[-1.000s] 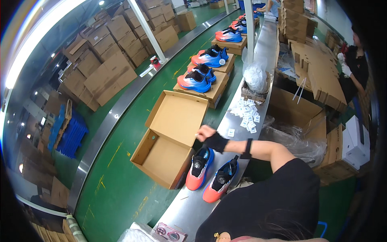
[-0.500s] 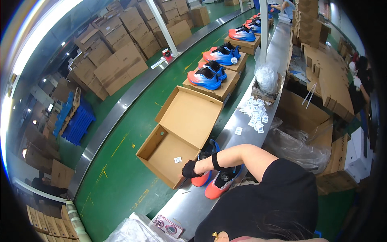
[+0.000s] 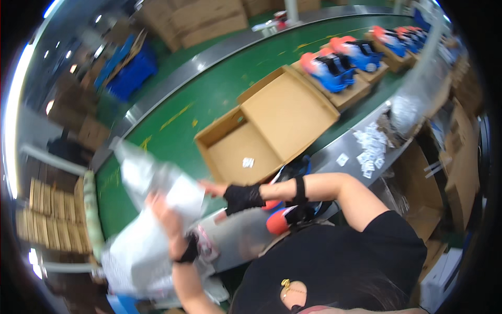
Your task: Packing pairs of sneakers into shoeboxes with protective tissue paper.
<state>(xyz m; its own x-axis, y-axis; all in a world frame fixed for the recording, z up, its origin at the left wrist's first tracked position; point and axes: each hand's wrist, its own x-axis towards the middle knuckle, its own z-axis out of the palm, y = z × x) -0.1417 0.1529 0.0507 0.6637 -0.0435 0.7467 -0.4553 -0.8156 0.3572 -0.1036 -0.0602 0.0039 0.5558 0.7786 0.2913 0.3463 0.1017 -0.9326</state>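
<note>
My left hand [image 3: 166, 217] is closed on a thin white wrapping sheet [image 3: 183, 196], lifting it off a white stack [image 3: 130, 261] of such sheets at the lower left. My right hand [image 3: 213, 188], with a black wrist band, is at that sheet's right edge; its fingers are smeared by motion. Just beyond it, an open brown shoebox [image 3: 235, 152] lies on the green belt, its lid [image 3: 293, 112] folded back. A small white packet [image 3: 248, 162] sits inside the box. A red-and-blue shoe [image 3: 278, 224] and its mate [image 3: 272, 204] are partly hidden under my right forearm.
Red-and-blue shoe pairs [image 3: 334, 73] stand on closed boxes along the belt [image 3: 219, 99]. Several white packets [image 3: 371, 149] lie scattered on the metal ledge [image 3: 334, 152], beside a clear plastic bundle [image 3: 405, 112]. A pink-and-white patterned item [image 3: 206, 243] lies near my left wrist.
My view has turned leftward. My left hand has come into view, raising a white sheet. The right hand has left the shoebox's near edge and moved to the sheet.
</note>
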